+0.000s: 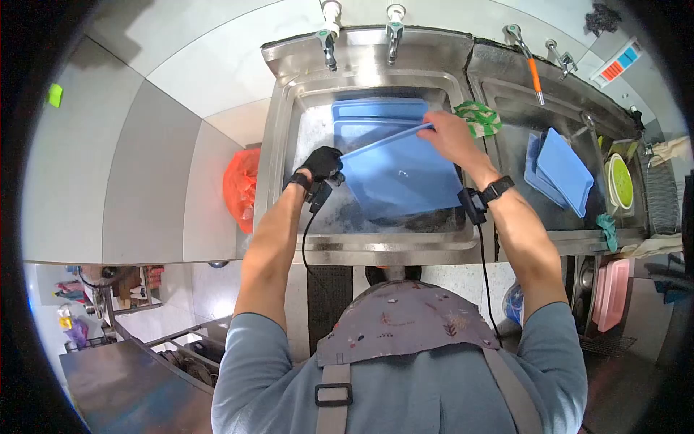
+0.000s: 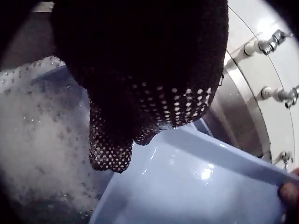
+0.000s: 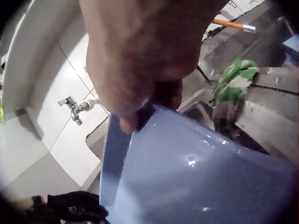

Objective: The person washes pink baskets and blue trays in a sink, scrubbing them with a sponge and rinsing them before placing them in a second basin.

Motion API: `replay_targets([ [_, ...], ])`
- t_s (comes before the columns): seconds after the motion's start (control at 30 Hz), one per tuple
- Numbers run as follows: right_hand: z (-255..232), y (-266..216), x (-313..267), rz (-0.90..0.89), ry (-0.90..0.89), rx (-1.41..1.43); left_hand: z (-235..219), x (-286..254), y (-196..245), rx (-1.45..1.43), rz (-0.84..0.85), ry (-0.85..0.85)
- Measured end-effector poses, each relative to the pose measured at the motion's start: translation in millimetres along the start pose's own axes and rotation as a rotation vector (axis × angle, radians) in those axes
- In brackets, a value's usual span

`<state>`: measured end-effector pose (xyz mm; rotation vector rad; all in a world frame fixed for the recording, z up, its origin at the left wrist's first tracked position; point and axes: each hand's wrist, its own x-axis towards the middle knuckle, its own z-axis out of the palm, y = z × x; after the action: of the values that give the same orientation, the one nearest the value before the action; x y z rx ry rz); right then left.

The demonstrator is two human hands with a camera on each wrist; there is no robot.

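Blue tray up over left sink basin, tilted, near end low above suds, far edge raised.

Left hand in black dotted glove, clamped on tray's left corner; left wrist view shows gloved fingers curled down over tray rim.

Right hand bare, pinching tray's upper right rim; right wrist view shows fingers wrapped over edge, thumb side hidden.

Second blue tray flat in same basin, under and behind held one, near back wall.

Two taps above that basin.

Green-white cloth on divider between basins, just beside right hand.

Right basin holds more blue trays leaning against each other. Orange-handled tap above them.

Green round dish on surface right of right basin. Orange bag left of sink unit, against wall. Pink trays standing low at right, below surface.
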<state>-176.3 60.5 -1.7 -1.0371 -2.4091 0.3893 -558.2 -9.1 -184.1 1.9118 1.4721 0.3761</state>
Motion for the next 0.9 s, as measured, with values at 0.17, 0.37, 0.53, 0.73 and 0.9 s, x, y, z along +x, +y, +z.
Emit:
replay_targets([
  [0.17, -18.8, -4.0, -0.6, 0.019, 0.005, 0.017, -27.9, -23.6, 80.2, -0.782, -0.166, 0.130],
  [0.37, -19.3, -1.8, -6.4, 0.024, 0.083, 0.065, -18.9, -20.4, 83.8, -0.845, -0.239, 0.203],
  [0.53, -12.6, 3.8, -11.7, -0.003, 0.084, 0.078, -27.1, -20.5, 113.3, -0.327, -0.378, 0.452],
  [0.73, 21.5, 25.2, -25.3, -0.184, 0.097, -0.066, -23.2, -27.1, 104.0, 0.094, -0.210, 0.688],
  [0.9, 62.7, 37.1, -37.5, -0.047, -0.242, -0.298, -13.3, -37.3, 89.5, 0.222, -0.292, 0.509],
])
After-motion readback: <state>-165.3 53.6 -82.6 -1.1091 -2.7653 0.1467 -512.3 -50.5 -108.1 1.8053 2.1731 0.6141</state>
